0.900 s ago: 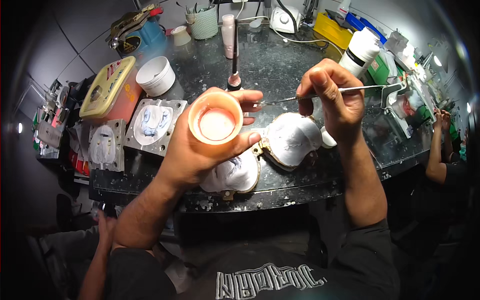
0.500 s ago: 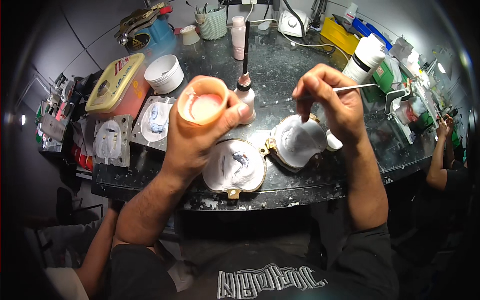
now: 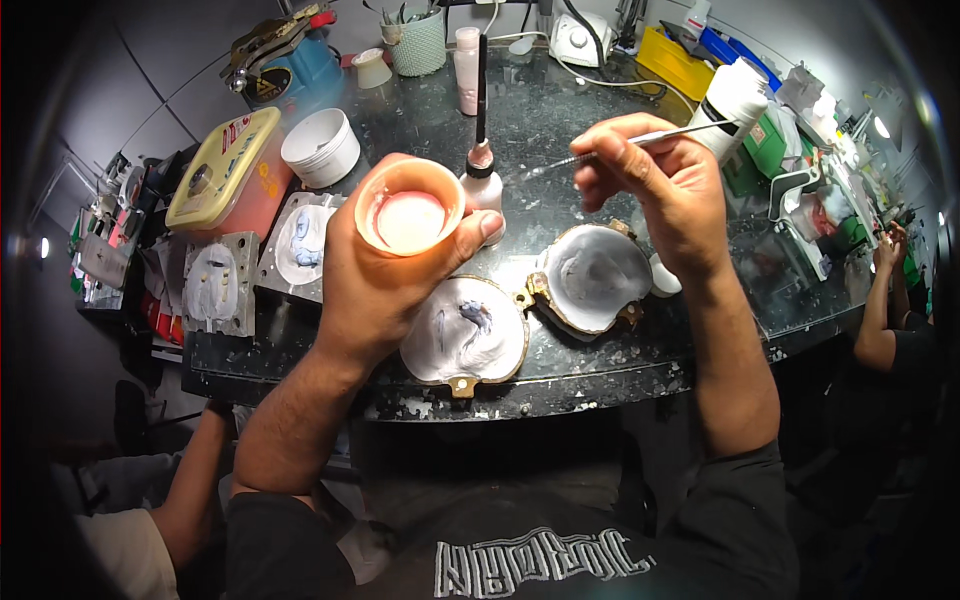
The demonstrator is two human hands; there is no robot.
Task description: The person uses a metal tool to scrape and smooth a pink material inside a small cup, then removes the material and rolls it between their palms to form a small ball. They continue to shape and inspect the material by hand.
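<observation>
My left hand [image 3: 370,290] is wrapped round an orange flexible cup [image 3: 372,240], which holds a pale pink mix [image 3: 412,218]. In my right hand [image 3: 665,190] a thin metal spatula [image 3: 655,136] is pinched between thumb and fingers, its working tip pointing left toward the cup but apart from it. Below the hands, on the bench, lie two brass-rimmed dental flask halves filled with white plaster: one half [image 3: 440,345] just under the cup, with a dark bluish hollow, and the other half [image 3: 600,270] below my right hand, its surface greyish and smooth.
A bottle with a black brush [image 3: 484,195] stands behind the cup. To the left are metal flask blocks [image 3: 240,300], a white tub [image 3: 320,150] and a yellow-lidded box [image 3: 225,165]. A white bottle [image 3: 728,105] stands at right; a co-worker's arm [image 3: 195,475] shows at lower left.
My right hand has lifted slightly and tilted the spatula, baring more of the right flask half. The cup has shifted slightly, and the mix in it now looks evenly spread.
</observation>
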